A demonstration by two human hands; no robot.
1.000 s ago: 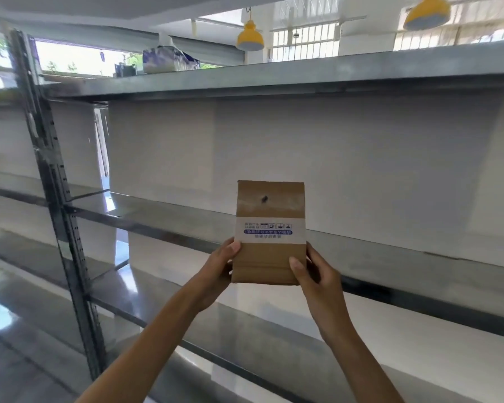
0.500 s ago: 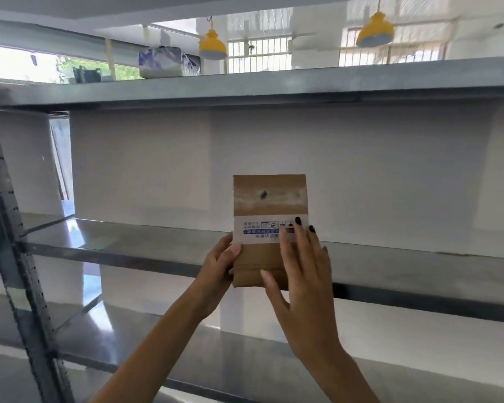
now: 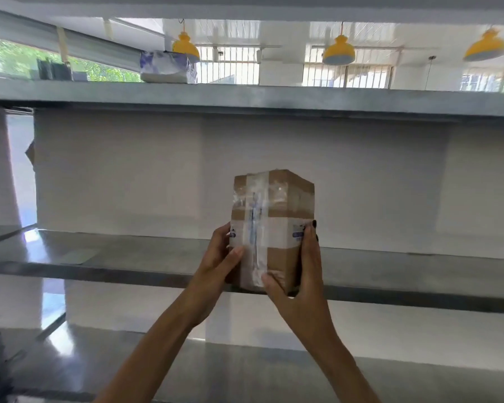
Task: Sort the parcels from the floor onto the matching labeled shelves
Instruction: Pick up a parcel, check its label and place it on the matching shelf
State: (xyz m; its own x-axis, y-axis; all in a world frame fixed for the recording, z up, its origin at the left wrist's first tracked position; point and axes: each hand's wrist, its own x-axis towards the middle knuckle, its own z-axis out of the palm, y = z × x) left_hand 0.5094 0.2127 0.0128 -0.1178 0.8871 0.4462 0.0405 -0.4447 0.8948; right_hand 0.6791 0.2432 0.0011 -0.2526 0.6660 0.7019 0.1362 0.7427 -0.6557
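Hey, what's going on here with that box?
A person holds a taped cardboard parcel upright. The left hand grips its left side, the right hand its right side. Its bottom is level with the front edge of the middle shelf; whether it rests there is unclear. A wrapped bundle sits on the top shelf.

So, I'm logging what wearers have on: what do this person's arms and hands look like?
Bare forearms lead to the left hand and right hand: no sleeves, gloves, watch or rings show. One right fingertip carries black nail polish.
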